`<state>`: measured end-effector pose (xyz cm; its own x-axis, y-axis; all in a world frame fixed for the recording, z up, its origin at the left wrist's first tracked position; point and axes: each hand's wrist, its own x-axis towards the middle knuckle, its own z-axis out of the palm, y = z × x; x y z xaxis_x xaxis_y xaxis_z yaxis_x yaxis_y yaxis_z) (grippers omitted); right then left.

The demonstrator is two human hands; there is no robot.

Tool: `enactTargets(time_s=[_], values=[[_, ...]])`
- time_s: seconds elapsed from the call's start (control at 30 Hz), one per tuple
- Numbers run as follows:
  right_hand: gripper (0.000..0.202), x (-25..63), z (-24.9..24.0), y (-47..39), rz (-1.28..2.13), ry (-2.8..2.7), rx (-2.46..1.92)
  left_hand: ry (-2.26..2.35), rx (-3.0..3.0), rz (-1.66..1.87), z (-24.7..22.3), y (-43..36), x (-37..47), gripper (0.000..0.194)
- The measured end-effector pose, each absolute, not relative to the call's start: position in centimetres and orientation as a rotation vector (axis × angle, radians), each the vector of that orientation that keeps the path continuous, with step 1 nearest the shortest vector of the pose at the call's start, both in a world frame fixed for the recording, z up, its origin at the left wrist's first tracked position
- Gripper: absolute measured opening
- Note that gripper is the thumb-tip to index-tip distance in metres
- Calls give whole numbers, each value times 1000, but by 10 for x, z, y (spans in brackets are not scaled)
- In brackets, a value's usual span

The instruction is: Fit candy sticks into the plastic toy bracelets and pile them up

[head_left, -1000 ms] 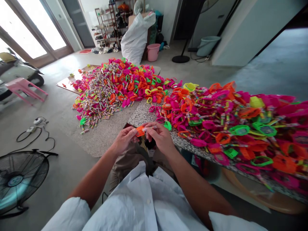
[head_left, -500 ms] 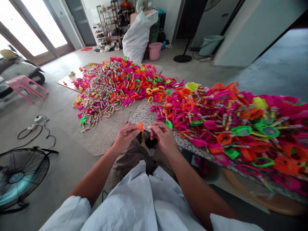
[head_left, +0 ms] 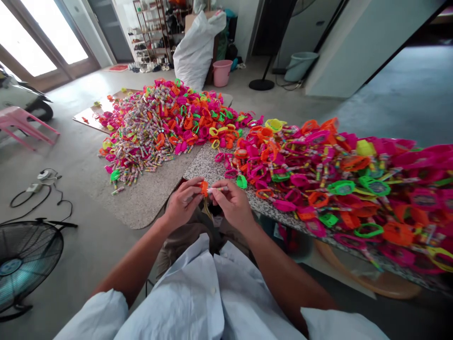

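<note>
Over my lap, at the table edge, my left hand is closed in a pinch on a small orange plastic piece, which looks like a toy watch. My right hand pinches a thin candy tube with a pale printed wrapper. The tube's tip meets the orange piece, or nearly so; whether it is inside cannot be made out. To the right lies a heap of toy watches in pink, orange, green and yellow with candy tubes attached. A green toy watch lies just beyond my right hand.
Ahead is a second pile of candy tubes and plastic pieces on a speckled stone slab. A floor fan and cables are at left. Behind stand a white sack, a pink bucket and a pink stool.
My hands have come closer together, bringing the candy tube up to the orange piece. The whole view has shifted slightly, so the surroundings sit further left.
</note>
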<state>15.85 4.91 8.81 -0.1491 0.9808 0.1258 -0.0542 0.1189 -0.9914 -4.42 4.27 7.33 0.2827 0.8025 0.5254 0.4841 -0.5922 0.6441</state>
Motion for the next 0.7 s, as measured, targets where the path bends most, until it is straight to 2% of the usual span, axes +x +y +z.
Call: enactTargets(time_s=[0.27, 0.7], values=[[22, 163, 83, 45, 1007, -1548, -1087, 1179, 2296, 1194, 74, 42, -45, 13], [23, 163, 77, 45, 1125, -1464, -1097, 1145, 2340, 1129, 80, 40, -43, 16]])
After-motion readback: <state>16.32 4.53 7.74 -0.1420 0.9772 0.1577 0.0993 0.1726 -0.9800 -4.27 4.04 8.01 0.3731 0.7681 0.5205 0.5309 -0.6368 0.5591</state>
